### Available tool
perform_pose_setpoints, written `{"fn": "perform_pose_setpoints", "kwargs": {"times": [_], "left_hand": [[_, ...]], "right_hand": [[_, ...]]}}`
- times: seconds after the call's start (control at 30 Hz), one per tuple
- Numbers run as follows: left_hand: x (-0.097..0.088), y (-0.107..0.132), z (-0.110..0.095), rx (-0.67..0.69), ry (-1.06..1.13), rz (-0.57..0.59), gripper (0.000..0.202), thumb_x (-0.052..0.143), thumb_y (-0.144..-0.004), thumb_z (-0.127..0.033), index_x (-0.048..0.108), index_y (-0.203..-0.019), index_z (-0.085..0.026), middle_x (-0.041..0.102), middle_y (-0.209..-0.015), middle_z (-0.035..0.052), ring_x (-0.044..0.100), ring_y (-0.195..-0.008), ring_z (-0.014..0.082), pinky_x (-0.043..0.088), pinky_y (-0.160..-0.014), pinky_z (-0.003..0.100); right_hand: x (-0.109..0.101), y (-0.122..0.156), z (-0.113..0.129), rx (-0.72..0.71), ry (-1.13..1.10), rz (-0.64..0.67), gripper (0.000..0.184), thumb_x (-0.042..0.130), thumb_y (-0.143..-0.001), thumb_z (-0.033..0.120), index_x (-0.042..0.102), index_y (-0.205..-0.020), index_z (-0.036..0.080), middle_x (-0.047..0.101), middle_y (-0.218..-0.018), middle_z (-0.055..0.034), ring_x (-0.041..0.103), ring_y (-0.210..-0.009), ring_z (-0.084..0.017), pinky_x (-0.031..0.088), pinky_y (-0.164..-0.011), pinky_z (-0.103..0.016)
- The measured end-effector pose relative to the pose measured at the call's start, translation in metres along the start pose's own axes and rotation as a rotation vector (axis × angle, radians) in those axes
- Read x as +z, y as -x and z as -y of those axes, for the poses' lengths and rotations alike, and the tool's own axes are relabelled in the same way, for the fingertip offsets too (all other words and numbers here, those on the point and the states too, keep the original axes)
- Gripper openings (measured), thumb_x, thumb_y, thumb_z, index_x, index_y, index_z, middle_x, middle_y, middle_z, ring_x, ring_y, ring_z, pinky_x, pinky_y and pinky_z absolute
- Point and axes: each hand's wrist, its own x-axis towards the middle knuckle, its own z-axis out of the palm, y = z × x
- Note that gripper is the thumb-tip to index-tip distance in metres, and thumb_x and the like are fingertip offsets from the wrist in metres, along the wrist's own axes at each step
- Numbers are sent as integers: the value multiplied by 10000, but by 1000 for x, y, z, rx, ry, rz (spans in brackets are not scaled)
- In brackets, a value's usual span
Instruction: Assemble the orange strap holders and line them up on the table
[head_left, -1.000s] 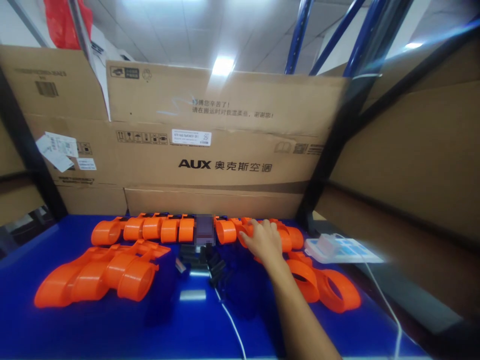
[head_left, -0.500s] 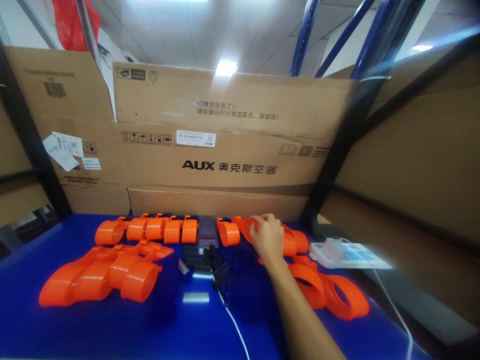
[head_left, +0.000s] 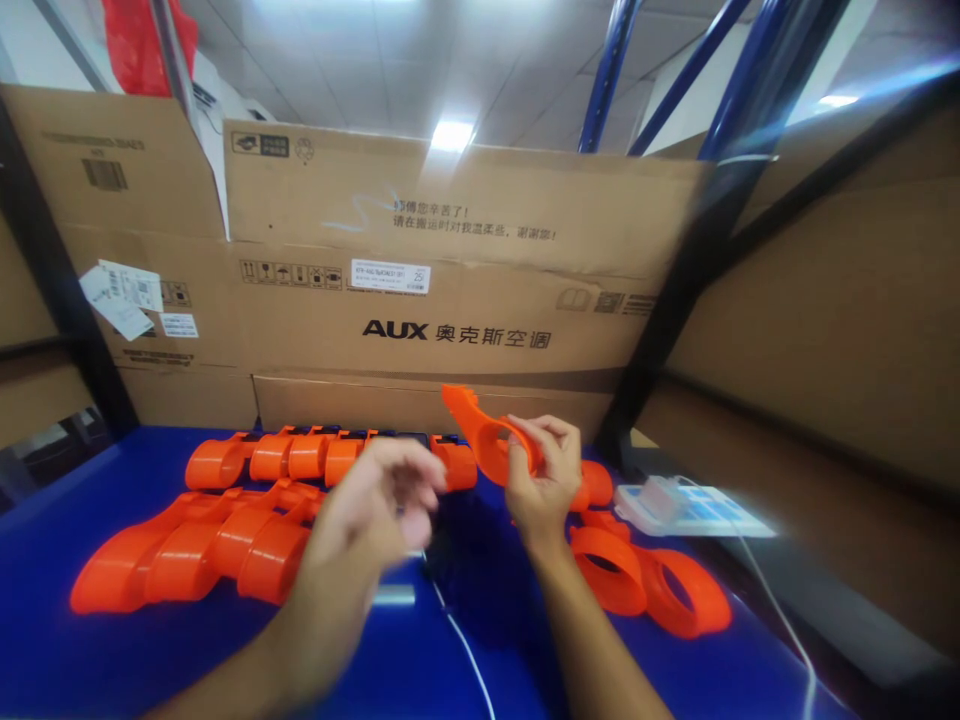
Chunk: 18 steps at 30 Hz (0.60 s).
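Observation:
My right hand [head_left: 551,475] grips an orange plastic tape dispenser [head_left: 489,440] by its round ring, thumb on the near side, lifted off the table with its flat pointed end up and to the left. My left hand [head_left: 379,510], blurred and with fingers loosely curled but apart, hovers over the table's middle and holds nothing. It hides part of the back row and most of the small black pieces. Left of it lies a cluster of orange dispensers [head_left: 187,560]. Along the back stands a row of dispensers with dark parts [head_left: 289,457].
More orange dispensers [head_left: 686,595] lie at the right of the blue table [head_left: 465,660]. A white power strip [head_left: 697,508] with a cable sits at the right edge. A white cord [head_left: 466,640] crosses the front. Behind rises a cardboard box wall [head_left: 300,340] between dark posts.
My right hand has raised an orange tape dispenser from the back right group. My left hand has come into view from the lower left, over the black pieces.

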Motion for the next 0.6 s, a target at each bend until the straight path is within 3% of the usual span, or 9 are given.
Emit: {"fn": "perform_pose_setpoints", "kwargs": {"times": [0.03,0.1,0.2,0.3,0.37,0.47,0.53,0.6], "left_hand": [[-1,-14,18,-98,91,-133,364,582,-830,-464,659,-1152,-312,665,-1071,91,603,-1046,293,498,-884,466],[-3,-35,51,-282,166,-215,454,630,-830,-438,574,-1250,-275,617,-1214,87,581,-1133,265,482,-912,390],[-3,-49,83,-416,325,-45,488,616,-858,-505,514,-1254,-239,648,-1176,103,636,-1047,250,504,-818,346],[-4,-54,98,-424,433,-30,471,642,-838,-518,510,-1190,-233,677,-1057,74,675,-896,223,519,-733,321],[-8,-58,105,-402,409,-125,449,683,-803,-482,525,-1140,-230,673,-986,41,671,-851,204,519,-721,303],[-19,-65,116,-351,370,-267,375,682,-780,-463,547,-1033,-222,647,-886,-4,650,-810,179,513,-724,284],[-27,-67,122,-304,388,-342,345,671,-774,-479,539,-960,-220,618,-809,-32,626,-728,151,503,-697,266],[-33,-66,123,-276,423,-335,352,665,-774,-513,527,-902,-215,594,-737,-45,590,-627,130,486,-633,253]], "right_hand": [[2,5,8,-20,-39,8,247,543,-884,283,719,-1033,196,528,-1024,-92,570,-950,-240,511,-860,-425],[6,16,21,-37,-71,39,239,530,-892,282,713,-1027,209,524,-1009,-89,564,-937,-243,509,-863,-452],[13,32,37,-67,-148,176,242,530,-889,275,696,-1057,222,506,-1049,-100,552,-943,-248,523,-823,-455],[14,41,46,-101,-221,327,287,569,-869,288,674,-1128,222,486,-1109,-108,541,-1014,-264,511,-868,-464],[13,40,48,-114,-269,411,381,582,-860,317,632,-1226,223,479,-1181,-118,532,-1085,-283,491,-918,-478],[10,34,47,-50,-275,429,410,533,-900,317,581,-1297,227,481,-1238,-121,534,-1109,-277,481,-931,-458],[8,29,46,-5,-208,496,281,514,-927,284,649,-1165,221,527,-1143,-100,550,-1052,-250,479,-914,-419],[8,26,46,-16,-128,708,175,532,-927,252,696,-974,211,551,-1017,-72,554,-981,-225,473,-896,-385]]}}
